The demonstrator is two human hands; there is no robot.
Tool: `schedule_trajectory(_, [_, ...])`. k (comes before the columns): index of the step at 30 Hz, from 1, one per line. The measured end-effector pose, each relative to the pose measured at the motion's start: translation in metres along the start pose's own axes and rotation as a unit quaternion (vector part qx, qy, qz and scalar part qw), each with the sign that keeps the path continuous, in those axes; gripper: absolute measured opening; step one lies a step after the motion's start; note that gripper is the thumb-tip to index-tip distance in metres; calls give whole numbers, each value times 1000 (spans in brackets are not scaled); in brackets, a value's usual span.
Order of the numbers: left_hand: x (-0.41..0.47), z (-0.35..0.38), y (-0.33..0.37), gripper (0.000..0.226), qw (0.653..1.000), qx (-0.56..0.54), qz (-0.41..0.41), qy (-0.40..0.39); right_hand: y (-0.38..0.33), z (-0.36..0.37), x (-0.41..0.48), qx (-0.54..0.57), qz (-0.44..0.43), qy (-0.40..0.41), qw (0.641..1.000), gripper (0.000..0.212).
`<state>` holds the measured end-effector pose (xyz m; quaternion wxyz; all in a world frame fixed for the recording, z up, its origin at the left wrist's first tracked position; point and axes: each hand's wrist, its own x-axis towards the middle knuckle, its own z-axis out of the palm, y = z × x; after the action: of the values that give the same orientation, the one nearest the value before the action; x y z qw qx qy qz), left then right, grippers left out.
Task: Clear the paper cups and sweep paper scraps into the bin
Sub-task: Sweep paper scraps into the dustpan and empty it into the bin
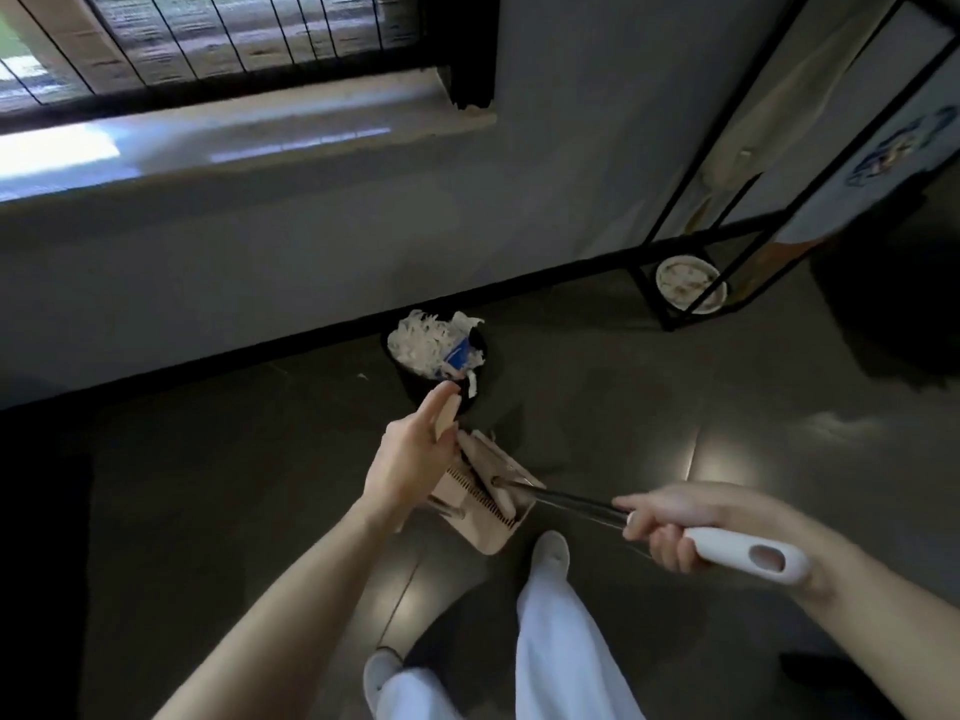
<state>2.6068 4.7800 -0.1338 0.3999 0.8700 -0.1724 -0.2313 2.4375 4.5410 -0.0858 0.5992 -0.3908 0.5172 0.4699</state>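
Pink dustpan (483, 530) is gripped by the left hand (410, 459) and the broom (571, 498) by the right hand (670, 527), likely for tipping into the bin (413, 389) at twelve o'clock, where paper scraps (426, 340) are heaped.

A small black bin (441, 394) stands on the dark floor close to the wall, heaped above its rim with white shredded paper scraps (418, 343). A blue-and-white piece that may be a crushed paper cup (460, 358) is wedged among them. One strip hangs over the near rim, and a lone scrap (362, 376) lies on the floor just left of the bin. Just in front of the bin is a pinkish-beige dustpan (485, 527) with comb teeth, its pale handle gripped by the left hand (410, 459). The white head of the broom (571, 501) rests inside it, and the right hand (665, 527) holds the broom's handle.
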Motion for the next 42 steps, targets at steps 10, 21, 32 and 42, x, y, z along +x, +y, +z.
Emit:
schedule_trajectory(10, [-83,-81,-82,45,1000,-10,-5,-5,47,136,-24,-57,-58,75,994,58])
schedule_trajectory(21, [-89,-182,-140,42,997,-22,6,68,-42,257,-25,-110,-167,108,974,55])
schedule_trajectory(32, [-20,-261,-164,38,992,6,6,123,-177,326,5,31,-163,80,983,12])
schedule_trajectory(42, [75,-346,-199,44,998,43,46,29,-239,375,15,164,-165,103,967,6])
